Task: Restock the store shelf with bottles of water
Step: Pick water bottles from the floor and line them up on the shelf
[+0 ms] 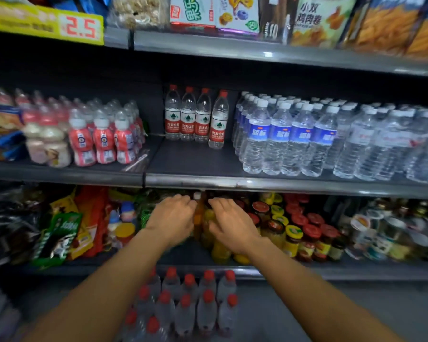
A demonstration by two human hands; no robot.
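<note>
Four red-capped water bottles (195, 117) with red labels stand in a row at the back of the middle shelf (195, 181), with bare shelf in front of them. A pack of several more red-capped water bottles (188, 304) stands on the floor below my arms. My left hand (173, 217) and my right hand (230, 222) hover side by side below the middle shelf's front edge, in front of the lower shelf. Both are palm down with relaxed fingers and hold nothing.
Blue-labelled water bottles (289, 139) fill the middle shelf to the right, and small red-and-white drink bottles (101, 139) stand to the left. On the lower shelf (356, 274), orange drink bottles (218, 250) sit behind my hands, with jars (307, 233) to the right and snack bags (67, 230) to the left.
</note>
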